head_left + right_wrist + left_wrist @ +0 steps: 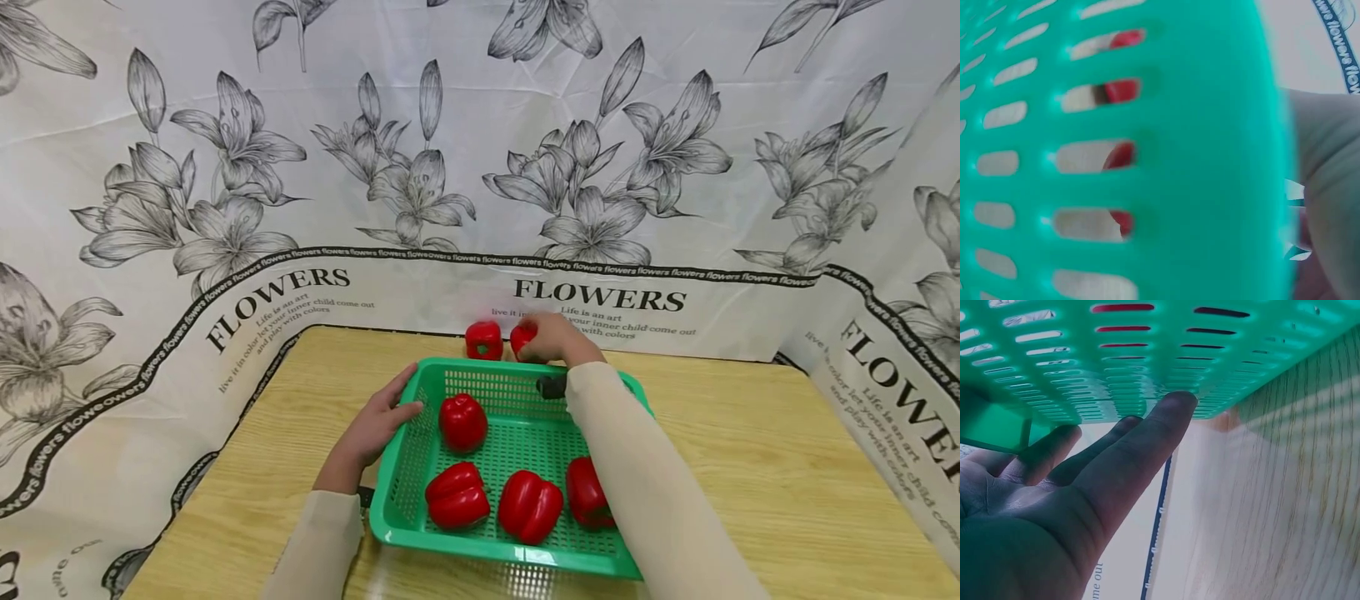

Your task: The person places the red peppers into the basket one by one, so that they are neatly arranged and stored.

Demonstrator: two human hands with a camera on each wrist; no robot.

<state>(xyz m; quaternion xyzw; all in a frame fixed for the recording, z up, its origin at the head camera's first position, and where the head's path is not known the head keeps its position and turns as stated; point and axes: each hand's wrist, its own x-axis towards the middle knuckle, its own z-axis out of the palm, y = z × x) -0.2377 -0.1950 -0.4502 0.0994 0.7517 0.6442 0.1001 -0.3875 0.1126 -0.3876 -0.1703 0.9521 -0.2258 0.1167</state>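
A green plastic basket with slotted walls stands on the table, several red bell peppers lying inside it. At its left side my left hand grips the wall, thumb over the rim and fingers along the outside. The left wrist view shows those fingers against the slotted plastic. My right hand reaches past the far rim and holds a red bell pepper behind the basket. Another red bell pepper sits just left of it. In the right wrist view the basket wall hides most of that hand.
The wood-grain table extends on both sides of the basket. A white cloth printed with flowers hangs close behind the table and along its sides. My right sleeve crosses over the basket's right part and covers some of a pepper.
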